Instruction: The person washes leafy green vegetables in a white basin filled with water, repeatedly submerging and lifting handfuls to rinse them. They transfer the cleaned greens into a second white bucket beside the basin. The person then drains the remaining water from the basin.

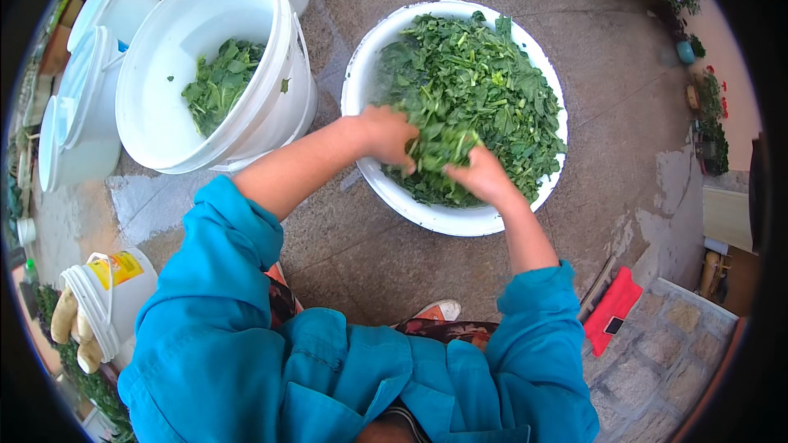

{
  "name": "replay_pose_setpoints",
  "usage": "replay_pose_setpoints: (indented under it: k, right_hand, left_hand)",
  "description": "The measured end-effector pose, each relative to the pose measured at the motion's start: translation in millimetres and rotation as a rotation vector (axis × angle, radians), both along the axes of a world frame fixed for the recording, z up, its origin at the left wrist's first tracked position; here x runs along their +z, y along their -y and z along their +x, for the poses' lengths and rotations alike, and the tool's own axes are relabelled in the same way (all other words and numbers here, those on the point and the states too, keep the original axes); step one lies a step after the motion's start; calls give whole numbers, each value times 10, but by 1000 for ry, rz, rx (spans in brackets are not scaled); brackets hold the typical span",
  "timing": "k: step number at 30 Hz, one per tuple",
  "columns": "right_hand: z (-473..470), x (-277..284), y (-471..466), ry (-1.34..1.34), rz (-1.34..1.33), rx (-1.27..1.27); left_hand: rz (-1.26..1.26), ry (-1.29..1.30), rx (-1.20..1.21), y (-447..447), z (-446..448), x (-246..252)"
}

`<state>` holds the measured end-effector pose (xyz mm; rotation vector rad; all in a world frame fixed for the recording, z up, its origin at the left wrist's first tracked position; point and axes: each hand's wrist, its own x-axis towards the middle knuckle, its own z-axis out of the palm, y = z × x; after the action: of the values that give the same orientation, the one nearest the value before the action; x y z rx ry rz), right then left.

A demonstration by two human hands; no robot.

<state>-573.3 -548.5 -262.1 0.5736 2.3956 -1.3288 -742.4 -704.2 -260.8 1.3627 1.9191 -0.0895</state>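
Note:
Chopped leafy greens point(492, 86) fill a wide white basin point(455, 226) on the ground in front of me. Water shows along the basin's left side. Both my left hand point(389, 138) and my right hand point(483, 177) are in the basin's near part, with a blurred clump of greens gripped between them. My left fingers curl at the clump's left side and are partly hidden by leaves. The right thumb and fingers press in from the other side. Left of the basin stands a large white plastic bucket point(286, 104) with more greens point(228, 80) at its bottom.
Several lidded white buckets point(92, 92) crowd the upper left. A smaller white bucket point(132, 283) with a yellow label lies at lower left, pale tubers or gourds point(64, 317) at its mouth. A red cloth item point(612, 307) rests by the stone paving; potted flowers point(711, 104) line the right.

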Motion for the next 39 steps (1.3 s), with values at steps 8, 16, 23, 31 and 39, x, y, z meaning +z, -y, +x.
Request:
replay_pose_setpoints:
  k: [8,16,23,31,39]
  right_hand:
    - [91,-935,303,404,740,201]
    - [89,-1032,52,93,-381,-697]
    - [283,-221,-172,414,-445,-596]
    - [230,-989,-14,312,-692,-874]
    - [-59,-978,380,64,-1077,-1298]
  left_hand:
    - [6,-225,76,-187,485,-939]
    - [148,189,141,-224,74,-703]
    - [421,-263,343,-279,-691,-594]
    - [97,278,601,-502,-235,-1076]
    - [233,146,531,-341,593,-586]
